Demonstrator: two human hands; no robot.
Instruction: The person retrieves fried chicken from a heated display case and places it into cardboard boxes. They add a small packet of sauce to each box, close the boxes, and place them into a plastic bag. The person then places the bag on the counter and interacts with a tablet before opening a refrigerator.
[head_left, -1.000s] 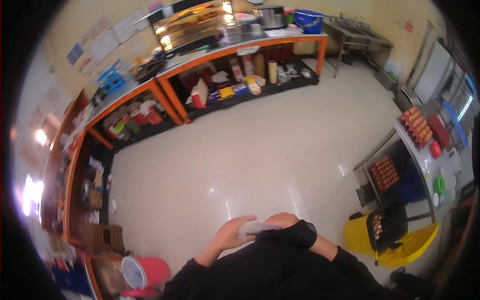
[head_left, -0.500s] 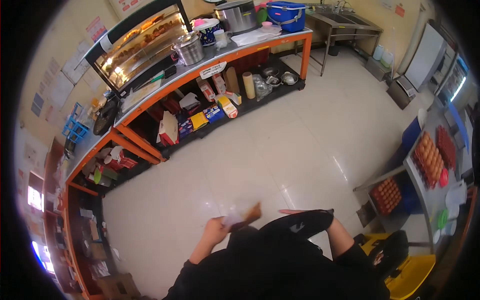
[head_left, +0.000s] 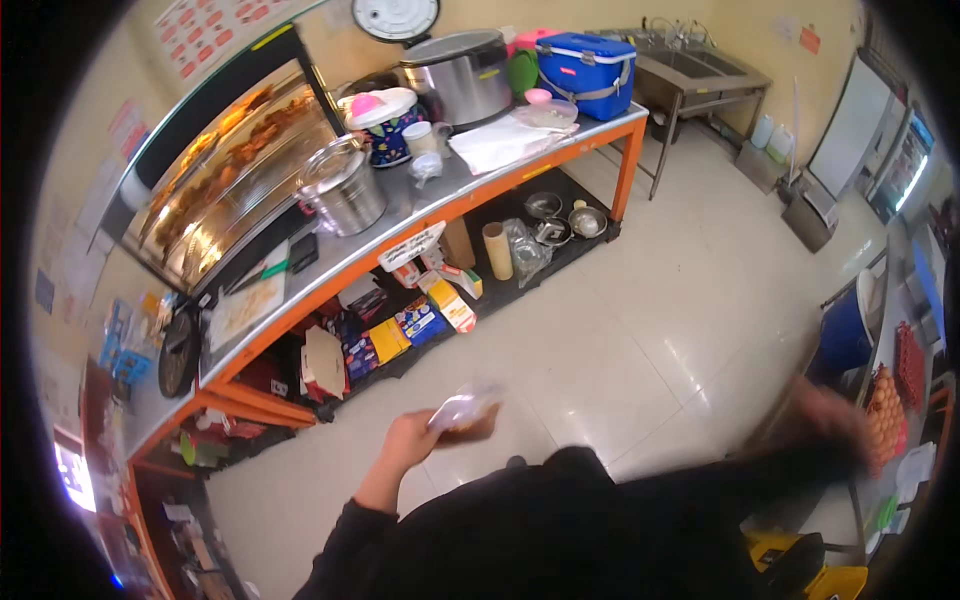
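My left hand (head_left: 408,438) is raised over the pale tiled floor and holds a small clear plastic bag (head_left: 462,410) with something brown in it. My right hand (head_left: 828,408) is a blur at the far right, swung out toward the egg trays (head_left: 886,400); whether it holds anything cannot be made out. My dark sleeves fill the lower middle of the view.
An orange-framed steel counter (head_left: 470,195) runs ahead with a heated food display (head_left: 225,170), steel pots (head_left: 345,185), a blue cooler (head_left: 588,70) and a white cloth. Its lower shelf holds boxes, bowls and a roll. A steel sink (head_left: 700,70) stands at the back right.
The view has swung closer to the counter. My two hands have come apart: the left keeps the small bag, the right has swept out to the right.
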